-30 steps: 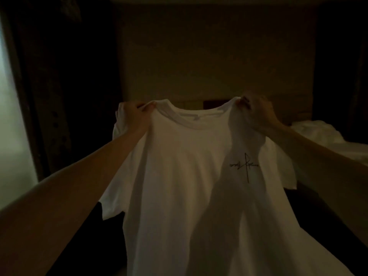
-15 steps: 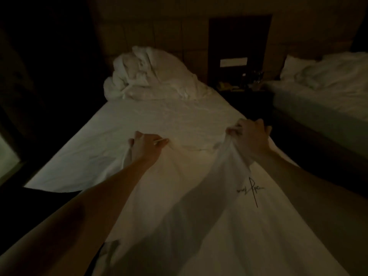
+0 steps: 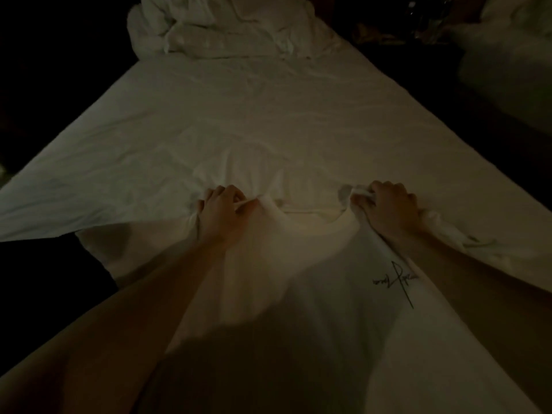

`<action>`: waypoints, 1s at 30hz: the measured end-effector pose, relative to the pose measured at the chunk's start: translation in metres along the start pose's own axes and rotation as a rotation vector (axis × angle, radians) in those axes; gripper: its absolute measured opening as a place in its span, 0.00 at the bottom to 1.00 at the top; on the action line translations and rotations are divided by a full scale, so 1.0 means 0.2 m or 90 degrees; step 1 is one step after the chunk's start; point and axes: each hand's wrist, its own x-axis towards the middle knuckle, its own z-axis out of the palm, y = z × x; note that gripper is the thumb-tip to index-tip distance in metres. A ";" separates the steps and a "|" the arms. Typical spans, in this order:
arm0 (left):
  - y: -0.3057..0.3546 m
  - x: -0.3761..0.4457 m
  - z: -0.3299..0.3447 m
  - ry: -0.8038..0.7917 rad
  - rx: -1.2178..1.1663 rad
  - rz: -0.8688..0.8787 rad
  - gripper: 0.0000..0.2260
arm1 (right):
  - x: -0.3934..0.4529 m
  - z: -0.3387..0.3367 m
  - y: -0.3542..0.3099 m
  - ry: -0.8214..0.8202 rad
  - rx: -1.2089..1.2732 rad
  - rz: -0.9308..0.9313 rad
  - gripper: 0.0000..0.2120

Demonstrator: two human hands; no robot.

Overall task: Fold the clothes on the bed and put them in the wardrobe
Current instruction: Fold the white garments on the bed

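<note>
A white T-shirt [image 3: 313, 279] lies front-up on the bed [image 3: 239, 115], its collar pointing toward twelve o'clock and its body running down toward six. On the chest, at about four o'clock from the collar, sits a small black logo [image 3: 395, 280]: a thin script line crossed by a long vertical stroke; the letters are too fine and dim to read.

The left hand [image 3: 222, 213] pinches the shoulder fabric at nine o'clock of the collar, fingers curled around a bunched fold. The right hand [image 3: 389, 209] grips the opposite shoulder at three o'clock, fingers closed on a wad of cloth. Both forearms lie over the shirt's sides, hiding part of the sleeves.

At the head of the bed, around twelve o'clock, a crumpled white duvet [image 3: 221, 25] is heaped. At two o'clock a dark nightstand [image 3: 403, 28] holds indistinct glinting items, and beyond it a second bed [image 3: 507, 49] shows pale bedding. The room is very dim.
</note>
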 end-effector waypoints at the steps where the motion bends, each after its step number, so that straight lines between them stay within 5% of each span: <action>1: -0.01 -0.01 -0.01 -0.007 0.023 0.003 0.13 | -0.01 -0.01 -0.01 -0.009 -0.027 0.006 0.18; 5: 0.01 -0.08 -0.20 -0.008 0.148 0.029 0.17 | -0.11 -0.12 -0.03 -0.028 -0.042 0.011 0.21; 8: 0.00 -0.11 -0.43 -0.101 0.338 0.041 0.18 | -0.22 -0.26 -0.02 -0.022 0.020 0.032 0.25; 15: -0.07 -0.31 -0.78 -0.201 0.700 -0.149 0.32 | -0.45 -0.46 0.23 -0.197 0.023 0.219 0.23; 18: -0.08 -0.36 -0.83 -0.232 0.629 -0.210 0.33 | -0.55 -0.47 0.30 -0.221 -0.009 0.272 0.26; 23: 0.00 -0.38 -0.81 -0.058 0.558 -0.035 0.18 | -0.59 -0.50 0.43 -0.137 0.057 0.397 0.34; 26: 0.06 -0.36 -0.76 -0.033 0.302 -0.008 0.17 | -0.55 -0.51 0.52 -0.089 0.210 0.426 0.31; 30: 0.30 -0.30 -0.68 -0.094 -0.066 -0.197 0.21 | -0.52 -0.51 0.55 -0.056 0.452 0.460 0.19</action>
